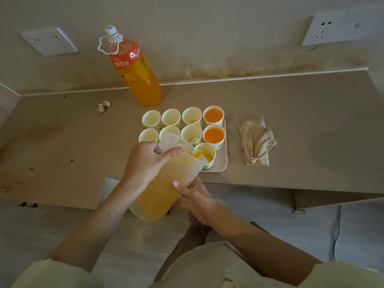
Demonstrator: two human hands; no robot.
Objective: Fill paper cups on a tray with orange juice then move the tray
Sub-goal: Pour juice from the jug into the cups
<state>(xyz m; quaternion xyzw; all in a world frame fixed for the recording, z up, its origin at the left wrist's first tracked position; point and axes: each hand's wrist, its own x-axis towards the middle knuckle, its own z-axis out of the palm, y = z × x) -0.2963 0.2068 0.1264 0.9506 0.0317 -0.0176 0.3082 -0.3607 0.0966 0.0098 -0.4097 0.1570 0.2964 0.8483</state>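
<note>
- The person's left hand [145, 163] grips the upper part of a translucent plastic pitcher [164, 190]. Its fingers are curled round the top and the thumb lies across the edge by the raised lid.
- The right hand [195, 198] holds the pitcher lower down, with the thumb pressed on its side and the fingers wrapped under and behind it.
- The pitcher is well filled with orange juice and hangs over the near edge of the worktop [291, 121]. It is tilted forward and to the right, with its spout over the near-right cup [204, 154], which has juice in it.
- The beige tray [222, 163] lies on the worktop near its front edge and carries the paper cups in rows.
- Two cups on the right side, the far-right cup [213, 115] and the middle-right cup [214, 135], are full of juice.
- The other cups visible to their left look empty or hold only a trace at the bottom; the pitcher hides part of the near row.
- A large orange juice bottle [137, 71] with a white cap stands upright behind the tray, against the wall.
- A crumpled beige cloth [256, 141] lies on the worktop just right of the tray, apart from it.
- A small wad of paper [104, 106] lies to the left of the bottle.
- Two white wall sockets, a left socket [49, 41] and a right socket [336, 28], sit on the wall above.
</note>
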